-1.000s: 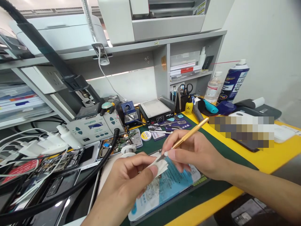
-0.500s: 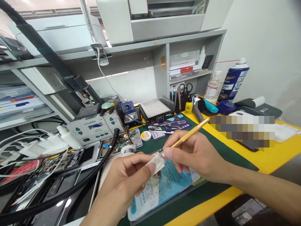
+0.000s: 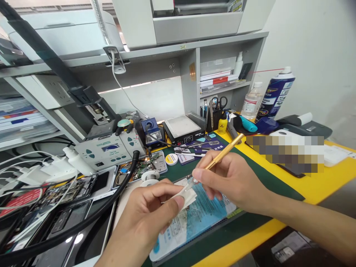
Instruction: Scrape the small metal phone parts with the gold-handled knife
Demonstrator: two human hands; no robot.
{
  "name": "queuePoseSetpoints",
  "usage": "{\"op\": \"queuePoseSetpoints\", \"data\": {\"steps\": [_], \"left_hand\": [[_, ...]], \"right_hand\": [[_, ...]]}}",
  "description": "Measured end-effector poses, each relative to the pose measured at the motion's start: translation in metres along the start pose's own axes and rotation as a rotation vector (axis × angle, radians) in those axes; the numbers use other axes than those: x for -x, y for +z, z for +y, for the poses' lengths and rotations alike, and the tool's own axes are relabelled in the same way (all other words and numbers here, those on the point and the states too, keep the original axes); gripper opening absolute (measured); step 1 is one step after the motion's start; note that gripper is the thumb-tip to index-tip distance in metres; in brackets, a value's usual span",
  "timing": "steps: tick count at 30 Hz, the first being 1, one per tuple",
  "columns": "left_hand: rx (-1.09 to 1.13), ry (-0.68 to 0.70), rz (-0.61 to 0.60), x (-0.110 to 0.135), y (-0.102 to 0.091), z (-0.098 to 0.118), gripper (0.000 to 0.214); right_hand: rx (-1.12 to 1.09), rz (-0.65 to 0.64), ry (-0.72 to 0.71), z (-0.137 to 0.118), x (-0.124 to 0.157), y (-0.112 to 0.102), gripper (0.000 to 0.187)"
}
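My left hand (image 3: 147, 218) pinches a small folded white wipe (image 3: 185, 195) between thumb and fingers above a blue repair mat (image 3: 200, 218). My right hand (image 3: 233, 181) grips a gold-handled tool (image 3: 222, 152) like a pen, its metal tip resting against the wipe. Both hands hover over the green work mat (image 3: 250, 218) near the yellow bench's front edge.
A soldering station (image 3: 107, 150), a hot plate (image 3: 182, 129), a solder tin (image 3: 171, 158) and a tray of circuit boards (image 3: 143, 167) lie behind the hands. A thick black hose (image 3: 91, 218) crosses the left. A spray can (image 3: 275, 92) and bottle (image 3: 251, 100) stand at right. Opened phones (image 3: 69, 193) lie left.
The hands have stayed together with the tool tip on the wipe; the tip rubs slightly against it. The whole view has shifted a little as my head moved.
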State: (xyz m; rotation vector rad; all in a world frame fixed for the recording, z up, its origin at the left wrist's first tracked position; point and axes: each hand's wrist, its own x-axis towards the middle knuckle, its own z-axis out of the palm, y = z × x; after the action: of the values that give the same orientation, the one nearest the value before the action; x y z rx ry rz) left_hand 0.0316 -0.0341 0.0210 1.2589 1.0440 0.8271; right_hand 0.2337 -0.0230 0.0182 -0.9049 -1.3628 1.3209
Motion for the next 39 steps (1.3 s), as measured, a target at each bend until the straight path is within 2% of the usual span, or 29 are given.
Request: {"op": "queuePoseSetpoints", "data": {"steps": [4,8,13,23,29,34,39], "left_hand": [[0.024,-0.009,0.035,-0.0001,0.001,0.0006,0.028],[0.043,-0.045,0.06,-0.0005,0.0008,0.0008,0.029],[0.044,-0.029,0.043,0.0001,0.0002,0.0017,0.031],[0.064,-0.019,0.034,0.0023,0.0006,0.002,0.027],[0.198,-0.09,-0.019,0.0014,-0.0026,0.0048,0.029],[0.139,-0.078,-0.003,0.0008,-0.0026,0.0014,0.023],[0.085,-0.057,0.019,0.0018,-0.0009,-0.0015,0.03]], "right_hand": [[0.011,0.019,-0.045,0.0019,0.0005,-0.0023,0.025],[0.024,-0.029,-0.05,0.0024,0.0015,-0.0025,0.027],[-0.012,-0.064,-0.061,0.0002,0.0013,0.0009,0.032],[-0.01,-0.023,-0.047,0.0004,0.0022,0.0017,0.027],[0.027,-0.006,-0.057,0.0008,0.002,0.0021,0.027],[0.076,-0.019,-0.1,0.0013,0.0033,0.0017,0.027],[0.109,-0.033,-0.122,0.0028,0.0045,0.0009,0.023]]}}
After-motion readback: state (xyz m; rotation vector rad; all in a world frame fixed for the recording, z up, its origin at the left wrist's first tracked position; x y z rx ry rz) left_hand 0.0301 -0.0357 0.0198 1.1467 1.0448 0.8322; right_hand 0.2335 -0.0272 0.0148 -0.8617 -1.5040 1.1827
